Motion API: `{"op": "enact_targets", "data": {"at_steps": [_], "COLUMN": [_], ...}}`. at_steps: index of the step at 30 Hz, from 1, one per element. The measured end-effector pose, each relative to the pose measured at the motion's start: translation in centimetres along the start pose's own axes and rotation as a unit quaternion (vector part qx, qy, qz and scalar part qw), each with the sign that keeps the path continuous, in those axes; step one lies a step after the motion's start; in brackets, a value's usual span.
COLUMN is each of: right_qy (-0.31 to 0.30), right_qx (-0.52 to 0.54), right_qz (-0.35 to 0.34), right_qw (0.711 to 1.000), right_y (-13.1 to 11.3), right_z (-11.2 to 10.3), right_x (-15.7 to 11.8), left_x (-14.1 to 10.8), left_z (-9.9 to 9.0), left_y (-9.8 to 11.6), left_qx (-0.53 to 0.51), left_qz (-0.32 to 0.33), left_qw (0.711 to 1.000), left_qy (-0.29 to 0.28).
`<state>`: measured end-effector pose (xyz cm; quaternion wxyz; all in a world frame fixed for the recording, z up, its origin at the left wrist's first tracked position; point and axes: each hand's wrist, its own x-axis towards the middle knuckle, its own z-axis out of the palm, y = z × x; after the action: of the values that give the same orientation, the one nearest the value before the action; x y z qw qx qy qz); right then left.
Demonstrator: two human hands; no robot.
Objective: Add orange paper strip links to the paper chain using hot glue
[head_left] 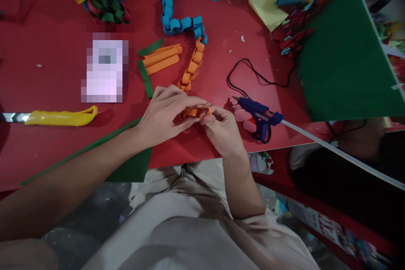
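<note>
Two bare hands at one small orange paper loop, near edge of the red table (218,17). Left hand (163,112): thumb and fingers curved around the loop (192,112) from its left side, lightly pinching. Right hand (224,130): thumb and fingertips pressed together on the loop's right end. Orange paper chain (193,64) runs away just beyond the grip, joined farther out to a blue paper chain (182,24); whether the held loop links to it, cannot tell, fingers cover the spot. Orange strips (162,60) beyond and left of the grip, green strips (146,80) beside them. Right of the grip, near: blue glue gun (261,119), nozzle toward the hands. Well left: yellow-handled cutter (60,118).
</note>
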<state>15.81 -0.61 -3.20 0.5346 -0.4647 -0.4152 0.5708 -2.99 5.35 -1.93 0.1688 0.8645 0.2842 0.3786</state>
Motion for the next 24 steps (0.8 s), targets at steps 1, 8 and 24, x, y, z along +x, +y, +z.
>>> {"op": "enact_targets", "data": {"at_steps": [1,8,24], "right_qy": [0.001,-0.001,0.002], "right_qx": [0.002,0.003,0.01], "right_qz": [-0.002,0.003,-0.058], "right_qw": [1.0,1.0,0.998], "right_y": [0.0,0.0,-0.2], "right_z": [0.0,0.1,-0.3], "right_x": [0.0,-0.1,-1.6], "left_x": [0.0,0.0,0.0], "left_z": [0.0,-0.1,0.4], "left_y": [0.0,0.0,-0.2], "left_qx": [0.0,0.002,0.033], "left_qz": [0.005,0.0,0.001], "left_qw": [1.0,1.0,0.998], "left_qy": [0.004,-0.001,-0.047]}}
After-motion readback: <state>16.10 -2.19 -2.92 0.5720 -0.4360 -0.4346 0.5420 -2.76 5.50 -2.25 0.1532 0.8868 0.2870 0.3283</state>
